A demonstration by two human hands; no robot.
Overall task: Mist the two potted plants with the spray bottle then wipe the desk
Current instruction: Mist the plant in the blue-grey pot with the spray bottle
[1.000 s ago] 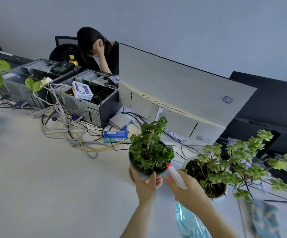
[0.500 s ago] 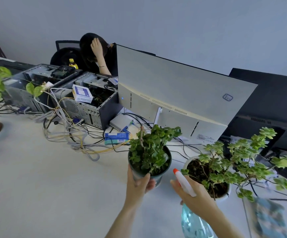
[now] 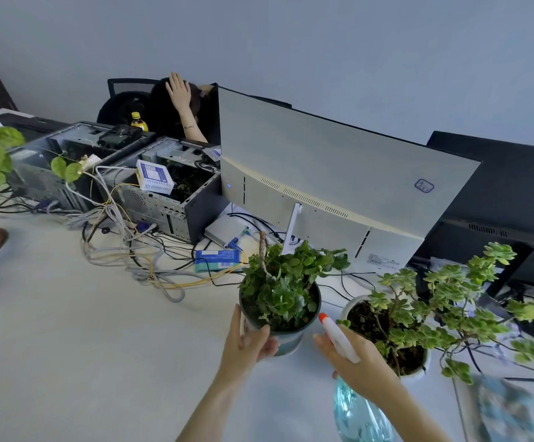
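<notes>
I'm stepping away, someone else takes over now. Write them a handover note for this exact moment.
Left hand: gripping the dark pot of the small bushy plant, tilted toward the nozzle.
Right hand: holding the spray bottle, orange-tipped nozzle aimed at that plant.
White-potted plant stands just right of it on the desk.
Done: cannot tell if any misting has landed.
Left: mist both plants, then wipe the desk; no cloth in view.

The left hand's fingers (image 3: 260, 338) wrap the near side of the first pot (image 3: 280, 317), which is tilted. Just right of them, the right hand (image 3: 359, 365) holds the spray bottle (image 3: 356, 409). The second pot (image 3: 386, 336) stands on the surface (image 3: 67, 346) right of those fingers. The monitor (image 3: 332, 180) stands beyond both hands, the cables (image 3: 125, 247) far left.
</notes>
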